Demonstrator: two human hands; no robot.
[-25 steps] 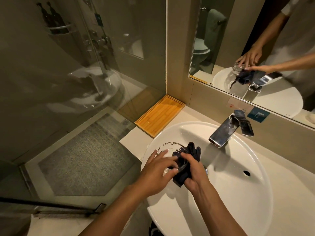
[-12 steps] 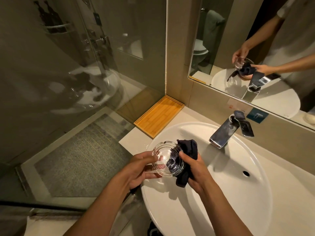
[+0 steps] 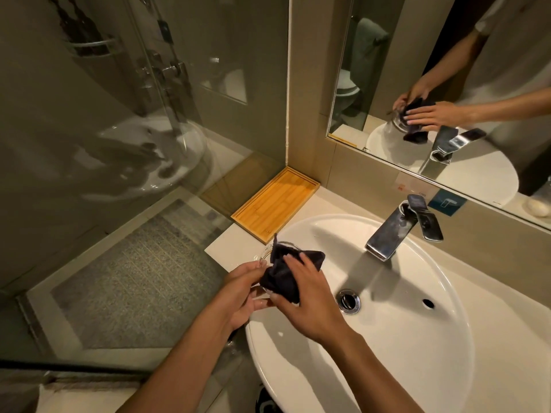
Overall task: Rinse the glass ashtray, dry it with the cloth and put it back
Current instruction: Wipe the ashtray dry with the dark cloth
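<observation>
The clear glass ashtray (image 3: 264, 254) is held over the left rim of the white sink (image 3: 402, 338), mostly hidden; only part of its rim shows at the upper left. My left hand (image 3: 243, 293) grips it from the left side. A dark cloth (image 3: 281, 274) covers the ashtray's face. My right hand (image 3: 307, 296) lies flat on the cloth and presses it against the glass, fingers spread toward the upper left.
A chrome faucet (image 3: 396, 231) stands at the sink's back, the drain (image 3: 348, 301) below it. A bamboo tray (image 3: 275, 201) sits on the counter in the corner. A glass shower wall rises to the left and a mirror (image 3: 447, 84) behind.
The ashtray's open face was visible half a second ago; now the cloth and my right hand cover it. Both hands have shifted slightly toward the sink's left rim.
</observation>
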